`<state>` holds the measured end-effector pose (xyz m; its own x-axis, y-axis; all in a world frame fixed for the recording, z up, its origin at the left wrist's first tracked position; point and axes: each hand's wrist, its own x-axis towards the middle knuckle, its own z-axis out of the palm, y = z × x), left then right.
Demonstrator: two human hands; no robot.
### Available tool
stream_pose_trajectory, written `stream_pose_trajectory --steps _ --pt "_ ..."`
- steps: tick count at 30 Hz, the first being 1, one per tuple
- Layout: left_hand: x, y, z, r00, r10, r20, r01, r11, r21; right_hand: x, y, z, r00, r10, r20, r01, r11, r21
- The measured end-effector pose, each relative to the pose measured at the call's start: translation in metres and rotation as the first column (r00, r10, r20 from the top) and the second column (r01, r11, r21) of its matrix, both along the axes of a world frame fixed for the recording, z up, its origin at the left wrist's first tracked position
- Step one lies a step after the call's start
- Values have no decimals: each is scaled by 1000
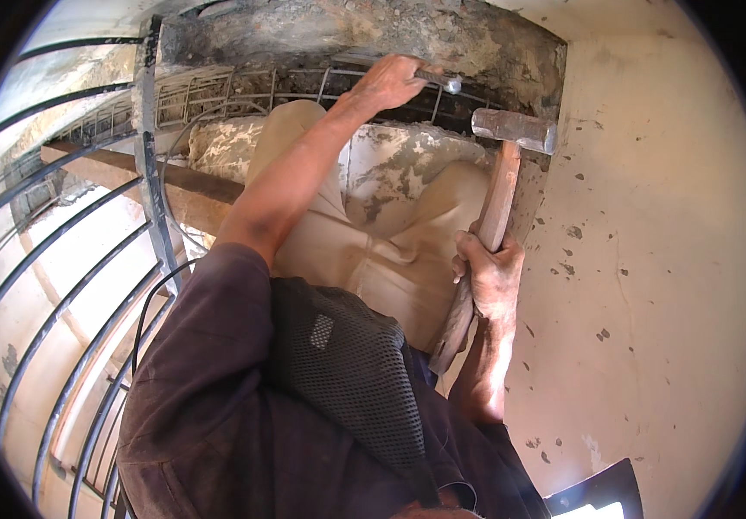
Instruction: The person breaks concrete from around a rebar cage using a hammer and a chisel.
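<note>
My left hand [390, 83] reaches far forward, fingers wrapped round a steel chisel [451, 84]. The chisel's shiny, battered end sticks out to the right of the fist; its other end is hidden. Closer to me, my right hand [492, 270] grips the wooden handle of a sledgehammer [500, 190] partway along. The heavy metal head is up at the far end, a short gap to the right of the chisel and slightly nearer. Behind the chisel runs a rough, broken concrete beam [364, 39], with exposed rebar [321, 86] below it.
Black metal bars [144, 156] form a grille on the left, with a wooden plank [148, 182] passing behind it. A stained, plastered wall [641, 259] rises close on the right. My bent knees [451, 195] face a patchy masonry ledge [381, 156]. A black cable [152, 298] hangs at my left.
</note>
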<state>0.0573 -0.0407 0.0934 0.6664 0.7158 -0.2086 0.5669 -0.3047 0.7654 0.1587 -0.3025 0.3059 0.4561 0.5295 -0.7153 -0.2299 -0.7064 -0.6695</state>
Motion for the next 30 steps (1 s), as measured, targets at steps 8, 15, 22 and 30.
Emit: stream_pose_trajectory --steps 8,15,22,30 --pt "1 14 15 985 -7 -172 -20 988 -152 27 32 38 964 -198 175 124 922 366" --pt "22 41 -26 996 -90 -20 92 992 84 13 98 -72 962 177 210 -204 972 115" --pt "-53 134 -103 949 -297 102 234 884 405 41 113 23 991 128 34 -131 922 364" --pt "15 81 13 999 -38 30 44 974 -223 34 130 -42 909 -112 401 -123 848 516"
